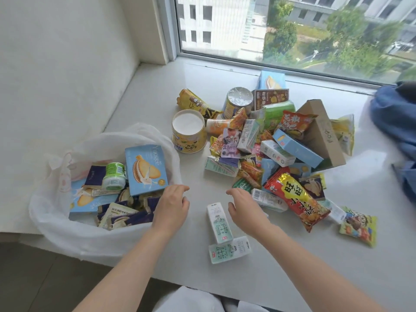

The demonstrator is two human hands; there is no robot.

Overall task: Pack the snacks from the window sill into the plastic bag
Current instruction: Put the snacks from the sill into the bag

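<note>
A white plastic bag [56, 212] stands open at the left of the window sill [157, 91]. It holds blue biscuit boxes [145, 168], a green-capped bottle [113, 176] and several small packets. My left hand [172, 206] hovers at the bag's right rim, fingers loosely curled, holding nothing. My right hand [244, 210] hangs over the sill with relaxed fingers, just right of a pale green milk carton [219, 222]. A second carton [228, 249] lies below it. A heap of snacks fills the middle, with a red packet [295, 197] and a yellow tub [189, 134].
A brown cardboard box [324, 131] lies tipped in the heap. Blue cloth [396, 122] lies at the sill's right end. The window glass [292, 30] runs along the back and a white wall [67, 64] stands at the left. The sill's front edge drops to the floor.
</note>
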